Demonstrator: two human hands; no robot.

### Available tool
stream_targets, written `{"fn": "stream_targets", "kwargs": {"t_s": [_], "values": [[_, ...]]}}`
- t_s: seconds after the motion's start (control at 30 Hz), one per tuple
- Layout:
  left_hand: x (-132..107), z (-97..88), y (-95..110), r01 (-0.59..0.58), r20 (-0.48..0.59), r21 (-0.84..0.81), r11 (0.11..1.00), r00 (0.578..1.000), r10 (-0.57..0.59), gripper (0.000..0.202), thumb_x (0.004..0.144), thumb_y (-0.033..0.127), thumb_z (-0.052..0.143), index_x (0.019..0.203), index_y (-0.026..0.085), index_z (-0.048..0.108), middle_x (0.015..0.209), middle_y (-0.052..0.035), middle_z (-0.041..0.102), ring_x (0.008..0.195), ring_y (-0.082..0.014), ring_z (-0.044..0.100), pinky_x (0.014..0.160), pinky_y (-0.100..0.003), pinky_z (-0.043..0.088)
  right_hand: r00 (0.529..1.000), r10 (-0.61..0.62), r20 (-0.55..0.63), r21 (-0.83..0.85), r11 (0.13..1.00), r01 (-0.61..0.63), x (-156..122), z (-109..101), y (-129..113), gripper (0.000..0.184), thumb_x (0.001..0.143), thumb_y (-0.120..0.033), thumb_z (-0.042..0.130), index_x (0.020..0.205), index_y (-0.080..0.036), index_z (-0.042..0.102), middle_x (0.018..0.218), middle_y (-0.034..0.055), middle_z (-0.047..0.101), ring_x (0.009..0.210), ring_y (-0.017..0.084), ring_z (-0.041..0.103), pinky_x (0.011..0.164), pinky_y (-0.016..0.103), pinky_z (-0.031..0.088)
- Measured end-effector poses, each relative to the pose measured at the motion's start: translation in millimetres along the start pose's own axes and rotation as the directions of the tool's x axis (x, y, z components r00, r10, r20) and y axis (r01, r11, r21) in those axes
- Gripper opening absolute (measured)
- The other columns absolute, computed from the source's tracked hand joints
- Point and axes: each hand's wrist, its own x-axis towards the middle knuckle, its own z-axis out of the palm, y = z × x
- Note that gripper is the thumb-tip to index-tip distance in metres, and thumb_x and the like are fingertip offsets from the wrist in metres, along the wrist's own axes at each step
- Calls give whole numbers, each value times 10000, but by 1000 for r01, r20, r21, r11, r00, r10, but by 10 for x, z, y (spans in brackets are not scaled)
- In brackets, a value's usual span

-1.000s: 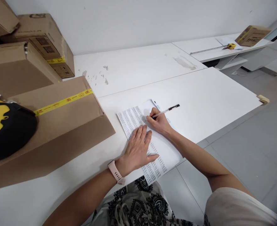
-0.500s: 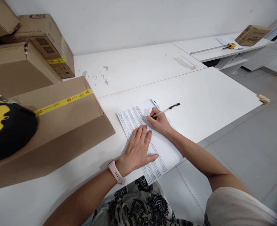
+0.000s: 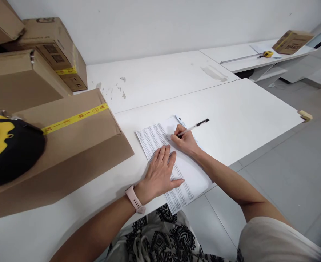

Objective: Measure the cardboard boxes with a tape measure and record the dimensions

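Observation:
A sheet of paper (image 3: 191, 169) with columns of small dark writing lies at a slant on the white table, its near corner jutting past the table edge. My left hand (image 3: 161, 171) rests flat on the sheet, fingers and thumb spread, covering part of the writing. In my right hand (image 3: 186, 141) is a pen (image 3: 194, 127) with a clear barrel and black cap end, gripped between thumb and fingers. Its tip is hidden by the fingers, close to the end of a written column. A bluish printed edge shows along the paper's far right side.
A taped cardboard box (image 3: 75, 123) stands left of the paper, with a yellow-and-black object (image 3: 15, 149) on it. More cartons (image 3: 58, 51) are stacked behind. On the far right table (image 3: 240, 64) are a yellow tape measure (image 3: 267, 54) and a small carton (image 3: 291, 43).
My right hand and the pen have shifted very slightly to the right. My left hand and the paper stay in place.

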Motion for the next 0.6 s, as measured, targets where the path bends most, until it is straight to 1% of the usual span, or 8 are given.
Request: {"fn": "stream_targets", "kwargs": {"t_s": [0.13, 0.27, 0.43, 0.6], "values": [[2, 3, 2, 2, -3, 5, 1000, 1000, -2, 964, 862, 744, 510, 1498, 34, 366, 1612, -287, 286, 1513, -395, 244, 1233, -513, 191, 1000, -3, 1, -1, 1000, 3, 3, 0, 2, 207, 755, -218, 617, 661, -232, 434, 604, -53, 424, 592, 127, 369, 567, 290, 308], [4, 11, 5, 7, 2, -9, 1000, 1000, -7, 966, 855, 739, 523, 1492, 29, 373, 1610, -290, 288, 1511, -404, 243, 1235, -515, 183, 1000, -3, 12, -20, 1000, 3, 5, -4, 10, 207, 752, -206, 614, 660, -233, 431, 599, -54, 420, 589, 127, 367, 563, 289, 305], [1, 25, 5, 8, -13, -9, 1000, 1000, -8, 952, 868, 743, 489, 1501, 45, 358, 1615, -277, 288, 1517, -394, 234, 1231, -524, 188, 1000, -2, 5, -23, 1000, 2, 5, -7, 9, 207, 754, -209, 608, 662, -235, 425, 604, -51, 420, 590, 127, 367, 562, 292, 307], [9, 0, 5, 4, 25, -16, 1000, 1000, -3, 972, 862, 736, 521, 1496, 15, 367, 1611, -303, 271, 1509, -415, 242, 1235, -520, 184, 1000, -8, 8, -39, 999, 8, 5, -13, 19, 210, 755, -200, 605, 659, -237, 422, 598, -52, 411, 584, 128, 362, 558, 294, 298]]}}
